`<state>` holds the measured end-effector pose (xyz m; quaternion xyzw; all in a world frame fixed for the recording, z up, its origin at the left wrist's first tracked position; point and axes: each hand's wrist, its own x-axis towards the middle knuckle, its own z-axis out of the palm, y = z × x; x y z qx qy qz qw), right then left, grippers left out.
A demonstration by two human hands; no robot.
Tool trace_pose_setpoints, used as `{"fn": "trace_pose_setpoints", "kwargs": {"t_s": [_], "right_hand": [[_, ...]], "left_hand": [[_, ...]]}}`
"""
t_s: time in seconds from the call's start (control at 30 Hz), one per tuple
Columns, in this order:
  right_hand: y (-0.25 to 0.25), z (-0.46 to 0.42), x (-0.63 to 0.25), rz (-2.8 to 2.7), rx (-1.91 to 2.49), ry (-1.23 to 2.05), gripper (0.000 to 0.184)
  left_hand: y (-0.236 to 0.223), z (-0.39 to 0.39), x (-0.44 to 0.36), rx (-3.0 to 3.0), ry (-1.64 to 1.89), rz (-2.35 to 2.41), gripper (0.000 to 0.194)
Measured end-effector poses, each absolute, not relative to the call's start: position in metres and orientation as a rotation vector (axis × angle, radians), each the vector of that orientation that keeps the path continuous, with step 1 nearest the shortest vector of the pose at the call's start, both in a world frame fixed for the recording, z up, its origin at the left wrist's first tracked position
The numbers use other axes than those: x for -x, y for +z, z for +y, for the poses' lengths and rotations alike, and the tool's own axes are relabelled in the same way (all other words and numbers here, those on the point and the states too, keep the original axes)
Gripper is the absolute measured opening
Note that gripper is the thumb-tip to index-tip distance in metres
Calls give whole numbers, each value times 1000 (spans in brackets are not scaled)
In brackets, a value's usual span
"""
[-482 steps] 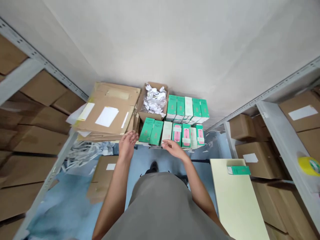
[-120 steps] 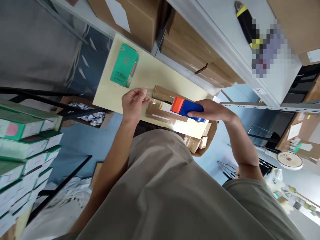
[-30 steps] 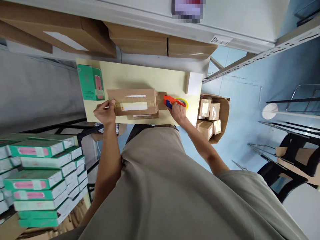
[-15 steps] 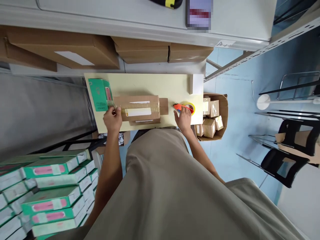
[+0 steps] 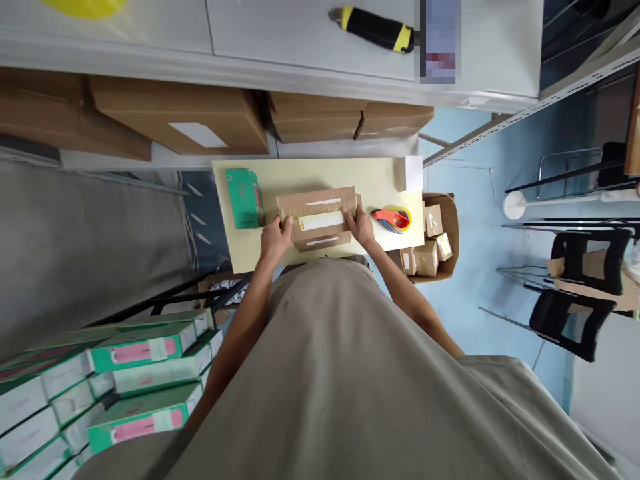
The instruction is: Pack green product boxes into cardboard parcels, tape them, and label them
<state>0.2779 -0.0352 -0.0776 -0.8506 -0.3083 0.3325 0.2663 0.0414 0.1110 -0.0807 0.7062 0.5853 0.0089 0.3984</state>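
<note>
A brown cardboard box (image 5: 320,207) with white label strips lies on the pale yellow table (image 5: 310,175). My left hand (image 5: 277,238) grips its left end, fingers closed at the edge. At the right end my right hand (image 5: 359,225) holds it too, thumb on the top face. Another piece of brown cardboard (image 5: 325,242) shows just below the box, nearer my body. Right of my right hand lie orange-handled scissors (image 5: 391,217), beside or over a yellow tape roll (image 5: 407,212). To the left stands a green box (image 5: 244,199), apart from my left hand.
A white box (image 5: 413,173) sits at the table's back right corner. An open carton (image 5: 453,233) of small boxes stands to the right. Stacked green-and-white boxes (image 5: 145,347) fill the lower left. A shelf (image 5: 280,40) with a black-and-yellow tool (image 5: 377,29) overhangs the back.
My right hand has left the scissors and tape and moved left onto the cardboard box. My left hand stays at the box's left end. The box now sits slightly tilted, and the view has shifted.
</note>
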Motion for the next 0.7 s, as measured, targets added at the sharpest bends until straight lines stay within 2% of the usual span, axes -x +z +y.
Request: {"fn": "trace_pose_setpoints", "kwargs": {"t_s": [0.2, 0.33, 0.43, 0.5, 0.6, 0.7], "right_hand": [[-27, -70, -268, -911, 2086, 498, 64], [-41, -93, -254, -764, 2064, 701, 70], [-73, -101, -242, -583, 2097, 964, 65], [-91, -102, -238, -515, 2124, 1070, 61], [-105, -97, -243, -470, 2113, 1069, 60], [-108, -83, -258, -411, 2112, 950, 68]], "left_hand": [[-71, 120, 3, -1768, 320, 1117, 22], [-88, 110, 18, -1793, 335, 1118, 38], [-111, 101, 22, -1731, 198, 1177, 50], [-125, 99, 24, -1666, 97, 1212, 50], [-137, 109, 25, -1624, 51, 1246, 47], [-138, 132, 12, -1589, 134, 1315, 53]]}}
